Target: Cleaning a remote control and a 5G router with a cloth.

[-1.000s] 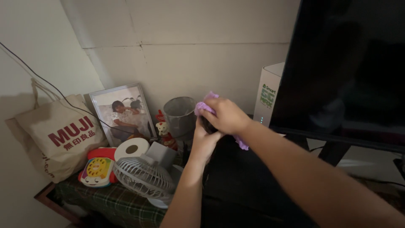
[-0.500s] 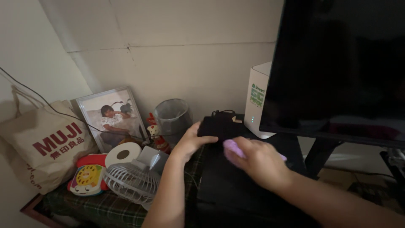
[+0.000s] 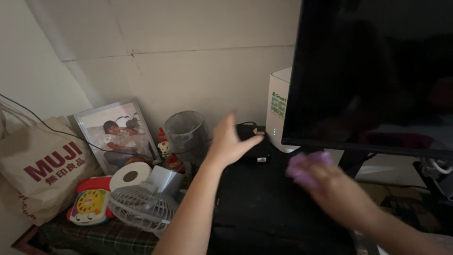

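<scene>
- Head view: dark cabinet top (image 3: 264, 198) against a pale wall, black screen (image 3: 377, 71) on the right.
- Left hand (image 3: 230, 141) spread wide, fingertips on a small black box (image 3: 255, 141) just beside a white router (image 3: 277, 111).
- Right hand (image 3: 330, 189), blurred, grips a purple cloth (image 3: 304, 165) over the cabinet top.
- Fan (image 3: 144, 205), photo frame (image 3: 115, 134), tote bag (image 3: 40, 167) sit left.

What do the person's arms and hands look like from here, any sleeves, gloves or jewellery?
Both forearms are bare as far as the frame shows: no sleeves, no gloves. The left hand is sharp enough to show no ring, watch or wristband. The right hand is blurred by motion, so small items there cannot be ruled out, though no glove or cuff shows. No cables or markings on either arm.
</scene>
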